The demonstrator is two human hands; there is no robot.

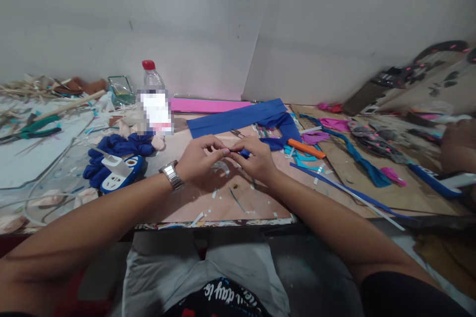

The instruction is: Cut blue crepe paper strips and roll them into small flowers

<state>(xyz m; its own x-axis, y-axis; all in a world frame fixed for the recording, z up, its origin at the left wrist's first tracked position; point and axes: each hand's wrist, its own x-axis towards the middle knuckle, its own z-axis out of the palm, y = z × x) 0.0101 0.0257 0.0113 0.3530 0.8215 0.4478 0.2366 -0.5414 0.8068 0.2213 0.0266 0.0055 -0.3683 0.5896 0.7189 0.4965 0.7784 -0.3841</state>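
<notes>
Both my hands meet over the middle of the wooden board (208, 203). My left hand (201, 157), with a metal watch on its wrist, pinches one end of a small blue paper piece (241, 152). My right hand (256, 158) pinches the other end, fingers closed on it. Just beyond my hands lies a long folded blue crepe paper sheet (238, 118) with a crumpled blue tail (284, 131). Small paper scraps lie on the board below my hands.
A plastic water bottle (153, 94) stands at the back left, with a pink paper sheet (204, 105) behind. Blue cloth and a blue-white power strip (121, 168) lie left. An orange utility knife (305, 148), green pliers (35, 129), and another person's hand (459, 146) at the right.
</notes>
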